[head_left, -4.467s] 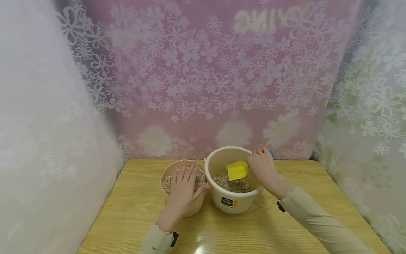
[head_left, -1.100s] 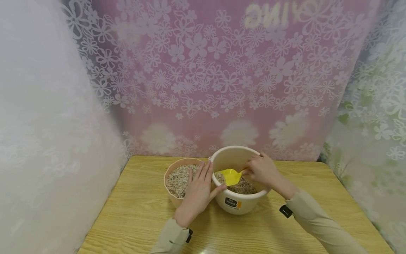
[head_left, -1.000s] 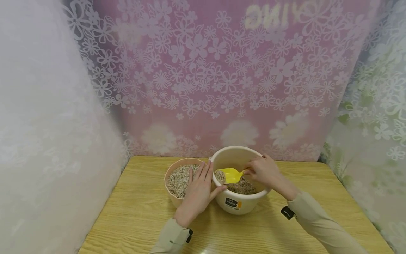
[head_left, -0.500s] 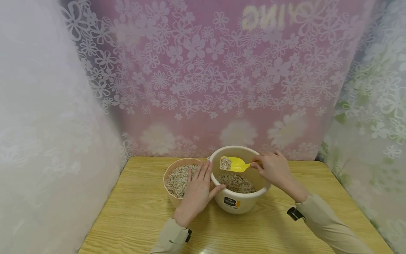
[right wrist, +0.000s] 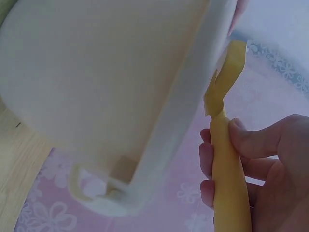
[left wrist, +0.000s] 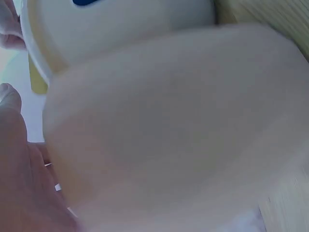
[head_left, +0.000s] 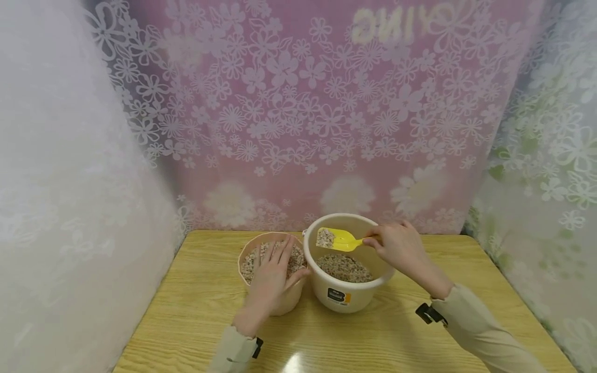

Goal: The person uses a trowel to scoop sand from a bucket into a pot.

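My right hand (head_left: 403,254) grips the handle of a yellow toy shovel (head_left: 345,241), its thumb along the handle in the right wrist view. The blade carries a small heap of pale, gravel-like grains (head_left: 325,238) inside the mouth of a cream bucket (head_left: 366,296), below rim height or level with it; I cannot tell which. More grains cover the bucket's bottom. To the left, a peach tub (head_left: 290,304) holds similar grains. My left hand (head_left: 267,282) lies over the tub with fingers spread; whether they touch the grains is unclear. The tub fills the left wrist view, blurred.
Both containers stand side by side near the back of a wood-grain table (head_left: 196,311). Behind it hangs a pink floral curtain (head_left: 280,129), with pale sheets at both sides. The bucket's handle joint (right wrist: 113,198) shows in the right wrist view.
The shovel has risen out of the bucket's grains carrying a load, then shifted slightly left. My left hand has moved left from the bucket's rim to over the peach tub.
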Demonstrator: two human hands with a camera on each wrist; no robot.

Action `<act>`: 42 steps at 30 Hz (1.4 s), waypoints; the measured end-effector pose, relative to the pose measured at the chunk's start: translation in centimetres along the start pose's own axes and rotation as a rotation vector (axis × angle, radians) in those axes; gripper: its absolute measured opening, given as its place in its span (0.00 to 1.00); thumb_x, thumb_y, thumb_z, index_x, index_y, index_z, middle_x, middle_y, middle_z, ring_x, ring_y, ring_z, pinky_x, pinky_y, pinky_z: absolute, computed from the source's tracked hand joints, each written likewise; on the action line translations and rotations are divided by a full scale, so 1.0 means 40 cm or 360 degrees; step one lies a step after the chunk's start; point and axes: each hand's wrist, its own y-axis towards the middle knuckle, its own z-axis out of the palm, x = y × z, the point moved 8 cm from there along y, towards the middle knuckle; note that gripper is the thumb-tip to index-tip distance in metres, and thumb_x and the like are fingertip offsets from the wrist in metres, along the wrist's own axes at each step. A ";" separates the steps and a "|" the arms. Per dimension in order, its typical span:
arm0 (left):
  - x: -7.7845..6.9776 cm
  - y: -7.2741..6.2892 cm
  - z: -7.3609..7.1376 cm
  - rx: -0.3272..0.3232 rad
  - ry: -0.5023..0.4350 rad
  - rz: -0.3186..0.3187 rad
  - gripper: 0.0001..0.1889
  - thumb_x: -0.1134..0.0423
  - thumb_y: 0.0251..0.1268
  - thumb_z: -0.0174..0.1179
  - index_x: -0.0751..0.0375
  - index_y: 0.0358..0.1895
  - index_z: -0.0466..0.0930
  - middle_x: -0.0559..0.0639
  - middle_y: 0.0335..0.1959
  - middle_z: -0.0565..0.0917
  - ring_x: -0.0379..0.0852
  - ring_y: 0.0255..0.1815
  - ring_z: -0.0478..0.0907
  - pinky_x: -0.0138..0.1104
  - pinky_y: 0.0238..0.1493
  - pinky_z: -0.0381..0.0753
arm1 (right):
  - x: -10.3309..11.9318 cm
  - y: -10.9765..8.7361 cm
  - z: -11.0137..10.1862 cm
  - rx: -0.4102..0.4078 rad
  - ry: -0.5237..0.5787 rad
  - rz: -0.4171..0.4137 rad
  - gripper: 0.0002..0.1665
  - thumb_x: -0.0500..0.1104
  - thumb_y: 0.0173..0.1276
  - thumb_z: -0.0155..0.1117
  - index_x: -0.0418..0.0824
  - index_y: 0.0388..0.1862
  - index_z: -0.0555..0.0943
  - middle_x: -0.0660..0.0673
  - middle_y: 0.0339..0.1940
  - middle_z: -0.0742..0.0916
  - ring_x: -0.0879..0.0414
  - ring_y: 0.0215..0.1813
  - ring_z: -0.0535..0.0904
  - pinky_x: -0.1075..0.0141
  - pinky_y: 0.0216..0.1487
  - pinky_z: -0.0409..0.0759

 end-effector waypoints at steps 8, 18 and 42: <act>0.133 -0.063 -0.058 -0.0069 -0.0048 -0.0142 0.45 0.40 0.68 0.61 0.60 0.81 0.56 0.57 0.79 0.63 0.61 0.82 0.50 0.67 0.76 0.43 | 0.050 0.037 -0.019 -0.0001 0.0007 -0.0059 0.08 0.49 0.67 0.72 0.48 0.40 0.91 0.51 0.30 0.90 0.52 0.31 0.83 0.39 0.61 0.72; 0.197 -0.109 -0.055 -0.0033 -0.0032 -0.0256 0.46 0.36 0.70 0.56 0.61 0.81 0.55 0.56 0.81 0.58 0.61 0.82 0.47 0.69 0.75 0.41 | 0.173 0.091 -0.008 0.0049 -0.0099 -0.0202 0.11 0.52 0.68 0.72 0.46 0.38 0.90 0.51 0.30 0.89 0.50 0.35 0.83 0.44 0.55 0.75; 0.212 -0.118 -0.037 -0.0098 -0.0053 -0.0303 0.46 0.38 0.71 0.57 0.62 0.81 0.53 0.58 0.81 0.58 0.62 0.81 0.52 0.70 0.74 0.43 | 0.327 0.090 0.000 -0.0418 -0.0620 -0.0637 0.12 0.49 0.63 0.76 0.43 0.33 0.85 0.46 0.32 0.84 0.51 0.36 0.76 0.60 0.45 0.70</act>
